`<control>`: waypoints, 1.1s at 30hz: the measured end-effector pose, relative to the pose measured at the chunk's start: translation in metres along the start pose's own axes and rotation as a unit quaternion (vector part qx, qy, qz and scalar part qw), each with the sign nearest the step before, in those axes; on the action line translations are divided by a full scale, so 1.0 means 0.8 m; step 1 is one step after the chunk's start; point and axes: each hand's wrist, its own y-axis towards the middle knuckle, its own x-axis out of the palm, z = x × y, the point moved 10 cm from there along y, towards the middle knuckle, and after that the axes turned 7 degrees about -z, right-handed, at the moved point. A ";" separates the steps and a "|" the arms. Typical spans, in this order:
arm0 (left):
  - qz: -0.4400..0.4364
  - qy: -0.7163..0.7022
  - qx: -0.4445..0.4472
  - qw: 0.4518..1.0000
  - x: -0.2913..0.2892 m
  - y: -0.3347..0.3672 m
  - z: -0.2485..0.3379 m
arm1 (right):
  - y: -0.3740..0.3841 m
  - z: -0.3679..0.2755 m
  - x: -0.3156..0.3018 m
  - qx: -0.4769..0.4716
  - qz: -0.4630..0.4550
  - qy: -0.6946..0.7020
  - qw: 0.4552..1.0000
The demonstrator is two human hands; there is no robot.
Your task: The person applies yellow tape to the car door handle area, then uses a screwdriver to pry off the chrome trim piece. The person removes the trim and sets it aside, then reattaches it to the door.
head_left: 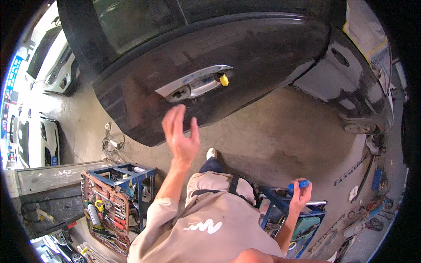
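A dark car door (254,48) hangs open in front of me, its surface dull and patchy. On it sits a silver door handle (201,81), with a dark recess at its left end and a small yellow piece (224,80) at its right end. My left hand (181,136) is raised just below the handle, fingers apart and holding nothing; whether a fingertip touches the door I cannot tell. Off to my right, my right hand (301,196) grips a small blue object (300,184), whose kind is not plain.
A blue-framed cart (147,175) with an open case of tools (107,206) stands at my left. Another blue frame (313,228) is beside my right arm. Cables (113,147) lie on the floor; white cars (33,140) are parked far left.
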 end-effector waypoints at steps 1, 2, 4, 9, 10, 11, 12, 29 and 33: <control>0.032 0.031 0.017 0.999 -0.017 0.021 -0.001 | 0.016 -0.020 0.023 -0.022 -0.005 0.013 1.000; 0.047 0.061 0.038 0.996 -0.027 0.041 -0.003 | 0.031 -0.041 0.047 -0.045 -0.011 0.028 0.999; 0.045 0.110 0.035 0.992 -0.036 0.068 -0.013 | 0.063 -0.077 0.091 -0.074 -0.041 0.103 0.991; 0.008 0.161 0.028 0.986 -0.030 0.091 -0.023 | 0.121 -0.135 0.177 -0.050 -0.064 0.267 0.960; -0.007 0.159 0.020 0.987 -0.028 0.094 -0.027 | 0.131 -0.145 0.192 -0.048 -0.079 0.282 0.955; -0.003 0.166 0.020 0.986 -0.029 0.097 -0.027 | 0.142 -0.155 0.207 -0.047 -0.094 0.300 0.948; -0.009 0.171 0.023 0.985 -0.029 0.101 -0.028 | 0.154 -0.166 0.219 -0.062 -0.103 0.315 0.941; -0.008 -0.051 -0.174 0.983 0.087 0.110 0.045 | 0.382 -0.295 0.321 -0.171 -0.340 0.516 0.767; -0.005 -0.307 -0.486 0.819 0.199 0.066 0.016 | 0.417 -0.311 0.334 -0.176 -0.432 0.540 0.700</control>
